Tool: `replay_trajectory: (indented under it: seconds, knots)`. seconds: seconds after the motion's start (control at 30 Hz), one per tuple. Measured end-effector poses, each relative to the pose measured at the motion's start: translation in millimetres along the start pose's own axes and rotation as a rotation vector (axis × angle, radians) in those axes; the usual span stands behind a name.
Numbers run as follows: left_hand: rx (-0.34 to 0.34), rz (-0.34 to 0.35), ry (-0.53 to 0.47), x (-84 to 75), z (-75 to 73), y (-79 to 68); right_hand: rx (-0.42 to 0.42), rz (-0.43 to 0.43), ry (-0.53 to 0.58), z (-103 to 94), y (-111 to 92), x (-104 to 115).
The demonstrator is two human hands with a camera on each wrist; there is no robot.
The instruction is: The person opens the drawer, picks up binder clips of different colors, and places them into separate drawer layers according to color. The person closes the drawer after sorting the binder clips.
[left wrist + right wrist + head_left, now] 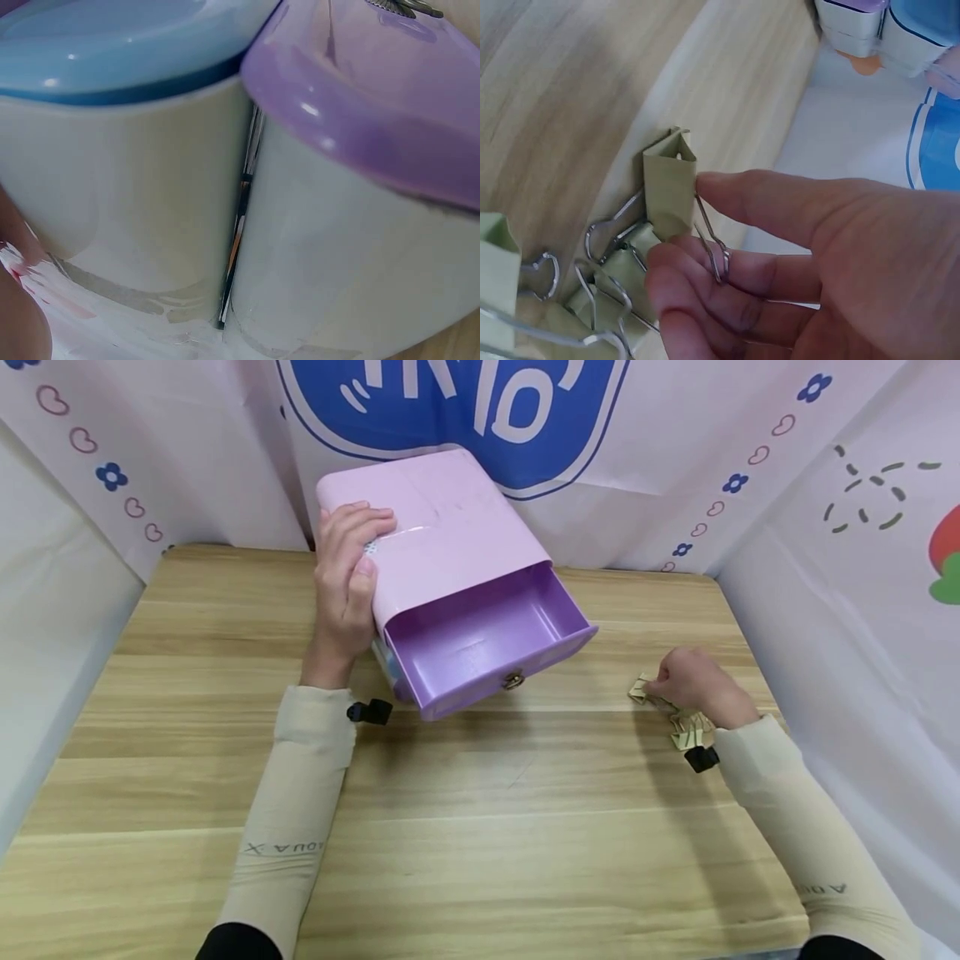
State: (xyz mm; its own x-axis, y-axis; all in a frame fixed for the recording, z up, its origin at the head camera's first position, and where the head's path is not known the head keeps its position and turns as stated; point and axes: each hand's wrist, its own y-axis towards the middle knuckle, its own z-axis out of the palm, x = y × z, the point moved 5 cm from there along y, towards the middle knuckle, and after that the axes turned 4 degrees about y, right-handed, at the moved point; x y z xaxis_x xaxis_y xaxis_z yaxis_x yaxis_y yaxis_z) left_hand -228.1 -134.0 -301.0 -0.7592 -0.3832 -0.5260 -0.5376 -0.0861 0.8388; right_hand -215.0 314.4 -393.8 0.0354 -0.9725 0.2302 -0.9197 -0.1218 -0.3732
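Note:
A pink storage box [457, 518] stands at the back of the table with its purple drawer [480, 647] pulled out. Nothing lies on the visible drawer floor. My left hand [345, 581] grips the box's left side, fingers bent over the top. A blue drawer front [135, 60] shows beside the purple one in the left wrist view. To the right, my right hand [701, 685] pinches a pale-yellow binder clip [670, 184] between thumb and fingers. More binder clips [688, 731] with wire handles lie on the table under that hand, partly hidden.
The wood-grain table [480, 860] extends in front of the box. A white printed cloth [637, 468] hangs close behind the box, and white side panels [847, 610] border the table. A metal clasp [513, 680] sticks out from the purple drawer's front.

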Motion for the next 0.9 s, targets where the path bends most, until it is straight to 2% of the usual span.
replay_trajectory:
  seconds: [0.17, 0.53, 0.9]
  knots:
    - [0.003, 0.0, 0.0, 0.8, 0.6, -0.3, 0.008, 0.002, 0.002, 1.8, 3, -1]
    - [0.003, 0.0, 0.008, 1.6, 0.8, 0.6, 0.033, -0.065, 0.056, 1.7, 10, 3]
    - [0.006, 0.003, 0.013, 1.1, 0.4, 0.1, 0.019, -0.092, 0.067, 0.5, 5, 16]
